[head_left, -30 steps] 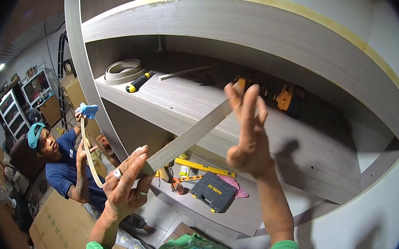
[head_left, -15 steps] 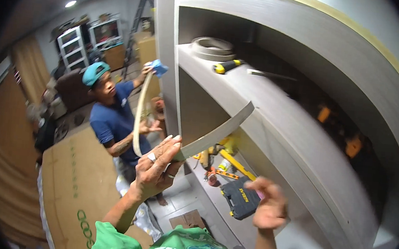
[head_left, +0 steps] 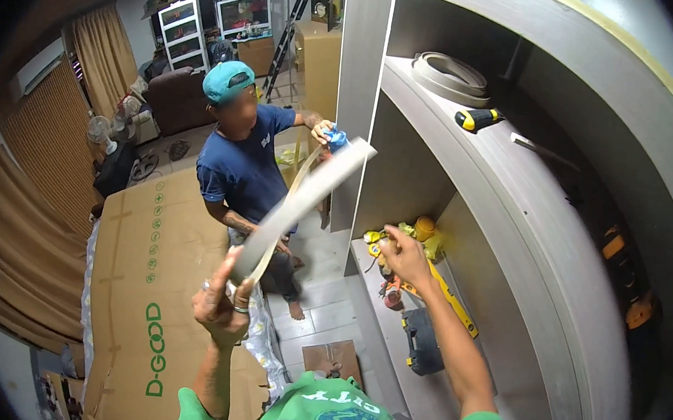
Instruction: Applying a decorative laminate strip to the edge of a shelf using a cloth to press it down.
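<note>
My left hand grips a long pale-grey edging strip near its lower end; the strip rises diagonally across the co-worker. My right hand is raised at right of the strip, apart from it, fingers loosely bent and apart, nothing seen in them. It is over the cabinet's lower shelf, which bears a yellow level, a black tool case and a yellow tub. On the upper curved shelf lie a coiled grey band and a black-yellow screwdriver.
A co-worker in blue stands ahead, holding a blue cloth and a thin strip. A large cardboard sheet lies left. A ladder stands behind. Cardboard is on the tiled floor. Orange-black power tools are inside the shelving.
The view has turned left. My left hand keeps hold of the strip, which now points more toward the co-worker. My right hand has left the strip's far end, dropped, then risen again.
</note>
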{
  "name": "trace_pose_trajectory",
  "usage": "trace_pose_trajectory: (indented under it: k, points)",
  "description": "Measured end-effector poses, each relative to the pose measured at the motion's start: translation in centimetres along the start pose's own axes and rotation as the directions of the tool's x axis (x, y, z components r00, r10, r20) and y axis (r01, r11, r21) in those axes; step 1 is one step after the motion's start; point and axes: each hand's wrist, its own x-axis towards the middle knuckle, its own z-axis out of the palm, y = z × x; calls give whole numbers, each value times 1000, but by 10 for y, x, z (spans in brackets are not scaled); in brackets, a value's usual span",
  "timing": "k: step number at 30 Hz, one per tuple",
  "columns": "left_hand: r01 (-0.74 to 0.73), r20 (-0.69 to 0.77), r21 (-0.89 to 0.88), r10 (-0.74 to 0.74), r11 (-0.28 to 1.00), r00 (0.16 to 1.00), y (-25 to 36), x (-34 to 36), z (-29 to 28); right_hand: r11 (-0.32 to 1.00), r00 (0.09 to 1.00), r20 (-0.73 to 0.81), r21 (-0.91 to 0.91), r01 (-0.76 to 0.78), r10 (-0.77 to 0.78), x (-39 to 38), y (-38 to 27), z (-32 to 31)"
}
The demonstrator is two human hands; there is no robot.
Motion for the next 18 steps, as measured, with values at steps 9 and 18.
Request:
trace_pose_trajectory:
  k: [9, 18]
  points:
    - [116, -180, -241, -162, 964, 970, -18, 12, -46, 992, 987, 101, -33, -123, 125, 82, 69, 93]
    - [193, -40, -181, -204, 964, 978, -18, 11, -66, 962, 969, 151, 166, -219, 194, 59, 117, 161]
